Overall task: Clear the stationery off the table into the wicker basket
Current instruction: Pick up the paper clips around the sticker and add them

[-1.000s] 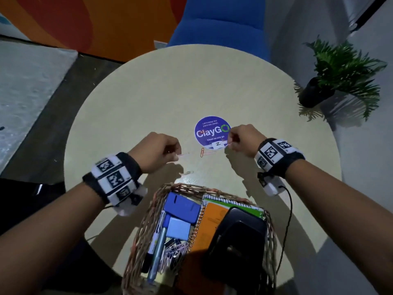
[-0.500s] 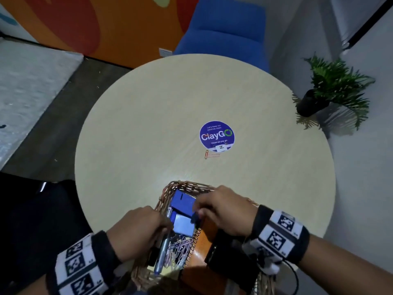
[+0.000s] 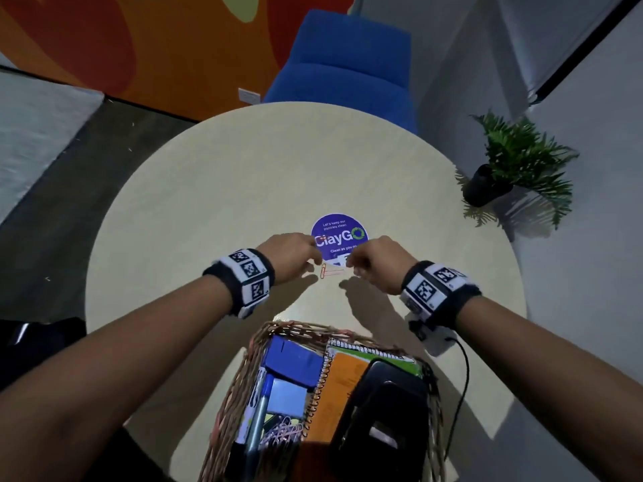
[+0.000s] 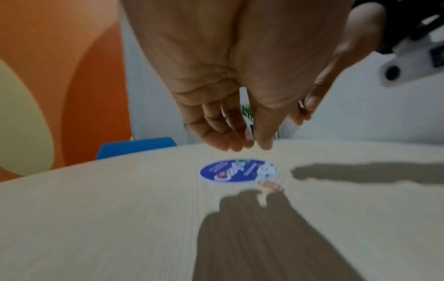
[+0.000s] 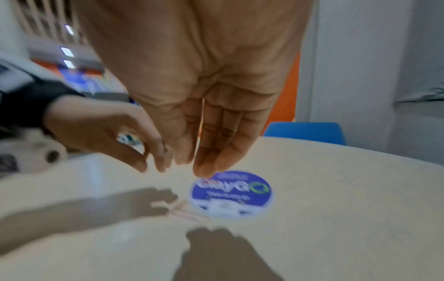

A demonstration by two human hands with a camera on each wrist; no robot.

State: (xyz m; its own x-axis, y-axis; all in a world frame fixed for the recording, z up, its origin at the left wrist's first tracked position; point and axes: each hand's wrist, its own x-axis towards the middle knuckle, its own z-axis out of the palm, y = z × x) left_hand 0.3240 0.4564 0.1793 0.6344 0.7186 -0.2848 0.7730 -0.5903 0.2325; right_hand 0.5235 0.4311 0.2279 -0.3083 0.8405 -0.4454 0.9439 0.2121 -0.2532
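Two orange paper clips (image 3: 332, 271) lie on the round beige table (image 3: 243, 189), just in front of a purple round sticker (image 3: 339, 236). My left hand (image 3: 315, 260) hovers at their left end and my right hand (image 3: 349, 264) at their right end. In the left wrist view the left hand (image 4: 247, 146) hangs above the blurred clips (image 4: 271, 185), fingers loosely extended and holding nothing. The right hand (image 5: 192, 165) is likewise relaxed and empty over the clips (image 5: 187, 211). The wicker basket (image 3: 299, 327) stands at the near table edge.
The basket holds a blue box (image 3: 292, 360), an orange spiral notebook (image 3: 337, 387), a black punch (image 3: 382, 412), a pen (image 3: 257, 422) and pink clips (image 3: 282, 433). A blue chair (image 3: 348, 64) stands beyond the table, and a potted plant (image 3: 515, 168) on the floor at right.
Half a second ago both hands were down over the basket. They have since moved forward to the two clips by the sticker; the other clips seen earlier are off the table.
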